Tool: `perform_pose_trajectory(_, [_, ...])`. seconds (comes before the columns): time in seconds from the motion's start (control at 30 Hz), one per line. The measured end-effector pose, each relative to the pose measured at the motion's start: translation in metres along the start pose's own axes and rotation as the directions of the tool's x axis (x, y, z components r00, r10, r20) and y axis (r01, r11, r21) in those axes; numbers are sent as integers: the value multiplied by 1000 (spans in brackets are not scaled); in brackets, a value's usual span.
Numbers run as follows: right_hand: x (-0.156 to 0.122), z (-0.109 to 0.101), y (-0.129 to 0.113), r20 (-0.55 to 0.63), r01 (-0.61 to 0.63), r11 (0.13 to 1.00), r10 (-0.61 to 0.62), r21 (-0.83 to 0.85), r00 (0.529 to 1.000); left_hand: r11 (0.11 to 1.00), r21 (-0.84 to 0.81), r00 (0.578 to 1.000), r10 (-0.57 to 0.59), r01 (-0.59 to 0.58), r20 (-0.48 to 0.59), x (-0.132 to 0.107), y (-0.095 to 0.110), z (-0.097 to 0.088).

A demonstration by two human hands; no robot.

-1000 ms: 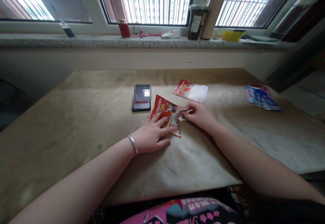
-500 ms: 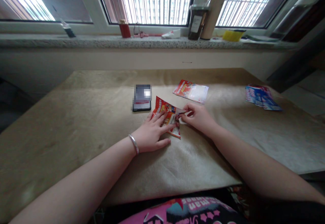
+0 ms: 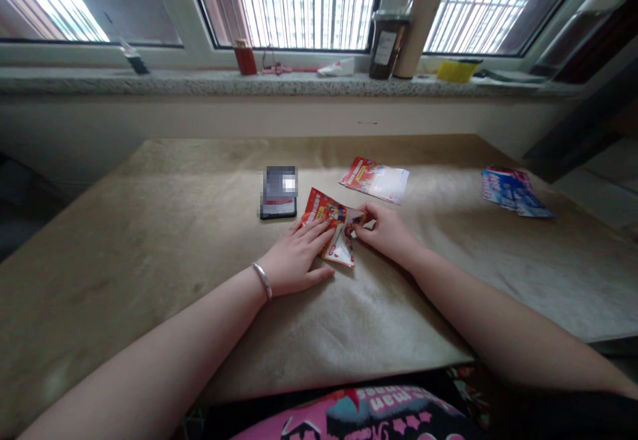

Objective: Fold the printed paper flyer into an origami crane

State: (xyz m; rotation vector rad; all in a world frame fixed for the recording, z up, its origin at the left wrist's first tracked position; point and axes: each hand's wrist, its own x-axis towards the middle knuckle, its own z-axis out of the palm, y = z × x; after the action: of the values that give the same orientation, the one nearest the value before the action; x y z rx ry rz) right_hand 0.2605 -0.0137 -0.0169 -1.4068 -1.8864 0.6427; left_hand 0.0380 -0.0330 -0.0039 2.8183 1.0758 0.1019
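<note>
Daylight from the window falls across a brown desk. From where I stand, a red-and-white packet lies on it between both hands, each in contact. Left hand rests palm down over the packet's left and near part, its fingers nearly straight and close together, thumb set apart. Right hand pinches the packet's right edge between thumb and fingers; the edge bunches up there. Packet therefore lies directly left of the right fingers and beneath the left ones. Its long axis appears to slant from far left to near right, though partly covered. Dark phone-like object sits just beyond, to the left; a flat red-and-white stack lies farther off, to the right.
</note>
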Motion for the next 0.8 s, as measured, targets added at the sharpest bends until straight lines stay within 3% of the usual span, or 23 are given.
perform_pose_trajectory(0.13, [-1, -1, 0, 10, 0, 1000, 0, 0, 1000, 998, -50, 999, -36, 34, -37, -1, -3, 4])
perform_pose_trajectory(0.33, [-4, -4, -7, 31, 42, 998, -44, 56, 999, 990, -144, 970, -40, 5, -241, -4, -8, 14])
perform_pose_trajectory(0.53, [-4, -2, -4, 78, 53, 983, -67, 177, 995, 997, -49, 910, 29, -54, -414, -2, -7, 13])
perform_pose_trajectory(0.67, [-6, -3, -7, 143, 67, 985, -91, 160, 986, 995, 30, 891, 100, -96, -443, -2, -6, 8])
perform_pose_trajectory(0.8, [-7, -4, -12, 176, 71, 988, -95, 137, 980, 996, 36, 899, 87, -79, -430, -3, -4, 4])
